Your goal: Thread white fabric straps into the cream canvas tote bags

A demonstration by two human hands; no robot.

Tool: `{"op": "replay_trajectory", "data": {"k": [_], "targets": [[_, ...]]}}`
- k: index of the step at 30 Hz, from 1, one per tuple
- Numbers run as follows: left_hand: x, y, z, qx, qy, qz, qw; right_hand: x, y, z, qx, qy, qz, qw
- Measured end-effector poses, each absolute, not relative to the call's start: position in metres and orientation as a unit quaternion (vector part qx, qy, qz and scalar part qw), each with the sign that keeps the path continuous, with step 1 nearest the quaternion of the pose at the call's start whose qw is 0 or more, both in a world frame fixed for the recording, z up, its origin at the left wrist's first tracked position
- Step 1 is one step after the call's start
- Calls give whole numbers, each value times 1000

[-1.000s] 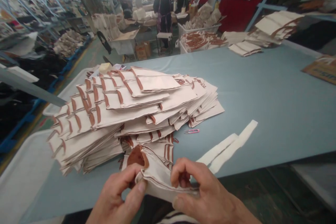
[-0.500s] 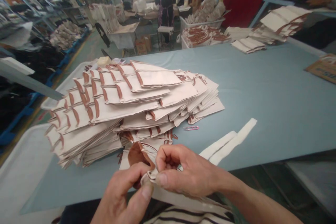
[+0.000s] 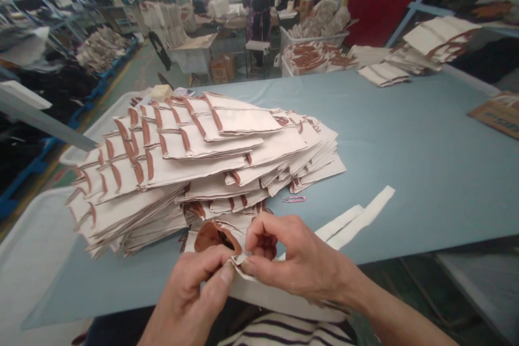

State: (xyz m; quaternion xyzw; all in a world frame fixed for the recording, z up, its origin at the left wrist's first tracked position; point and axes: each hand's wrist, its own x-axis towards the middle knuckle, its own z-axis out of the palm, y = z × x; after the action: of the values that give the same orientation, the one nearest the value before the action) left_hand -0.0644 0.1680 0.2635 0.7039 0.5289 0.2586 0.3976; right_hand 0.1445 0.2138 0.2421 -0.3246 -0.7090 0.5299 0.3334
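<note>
My left hand [image 3: 194, 286] pinches the edge of a cream fabric piece [image 3: 279, 296] at the table's near side, thumb against forefinger. Close beside it, my right hand [image 3: 298, 254] grips the same edge between thumb and fingers. Part of the cloth hangs below my hands, over a striped garment. A curled brown flap [image 3: 207, 235] shows just beyond my left fingers; whether it belongs to the held piece I cannot tell. Behind my hands rises a large stack of cream, brown-edged fabric pieces [image 3: 243, 121]. Pink-handled thread snips [image 3: 294, 199] lie right of the stack.
Two white strips [image 3: 360, 224] lie right of my hands on the blue-grey table [image 3: 405, 146]. More cream pieces [image 3: 383, 73] and a cardboard piece [image 3: 497, 113] are on its far right. Behind stand filled bins [image 3: 316, 38] and two people [image 3: 257, 0].
My fingers have shifted slightly along the pinched cloth edge, and the brown flap is turned more open. The camera view has moved a little; the stack and snips stay put.
</note>
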Motion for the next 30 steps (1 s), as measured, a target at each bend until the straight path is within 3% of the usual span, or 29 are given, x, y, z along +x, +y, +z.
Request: {"op": "replay_trajectory", "data": {"k": [6,11,16,23,30], "targets": [[-58,172,261,722,514,260,384,153,221,254,-251,-839,283,391],[-57,174,259,729,510,257,377,152,220,256,-265,-824,322,383],[-59,172,256,735,516,240,368,152,216,255,-293,-843,277,355],[-57,170,261,698,567,223,376,153,213,254,-305,-801,388,338],[-62,172,251,713,572,201,353,147,209,247,-309,-852,271,325]]}}
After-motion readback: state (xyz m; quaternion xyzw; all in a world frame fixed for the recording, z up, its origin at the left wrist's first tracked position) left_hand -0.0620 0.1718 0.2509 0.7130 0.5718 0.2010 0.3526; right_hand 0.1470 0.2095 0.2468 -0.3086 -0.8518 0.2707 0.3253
